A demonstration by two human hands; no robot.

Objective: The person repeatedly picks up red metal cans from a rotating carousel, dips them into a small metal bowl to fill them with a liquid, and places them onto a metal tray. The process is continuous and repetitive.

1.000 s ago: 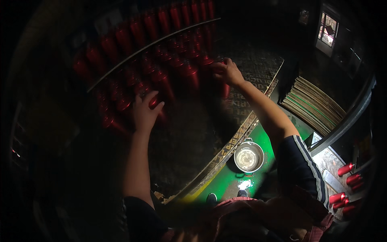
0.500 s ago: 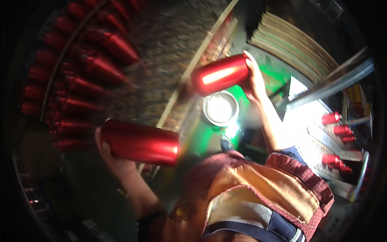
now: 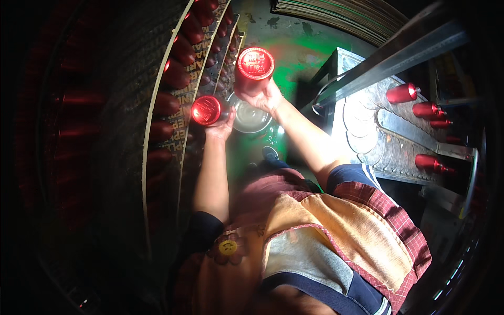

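A red metallic bottle [image 3: 206, 110] is gripped in my left hand [image 3: 222, 129], its round embossed base turned up toward the view. My right hand [image 3: 266, 97] has its fingers wrapped round a second red bottle [image 3: 254, 64], a little higher and to the right, base also up. The necks of both bottles are hidden from view. Below the hands, a round pale bucket [image 3: 255, 129] is partly covered by them.
To the left stands a stack of red bottles [image 3: 176, 75] between printed layer boards [image 3: 152, 113]. On the right, a brightly lit metal conveyor [image 3: 362, 134] carries several red bottles [image 3: 402, 93], beside a slanting metal bar [image 3: 394, 60]. Flat sheets [image 3: 341, 16] are piled at the back.
Both bottles have swung from lying sideways to showing their bases. My left hand has moved right and up, close to the right one; my right hand has shifted left. The view has turned.
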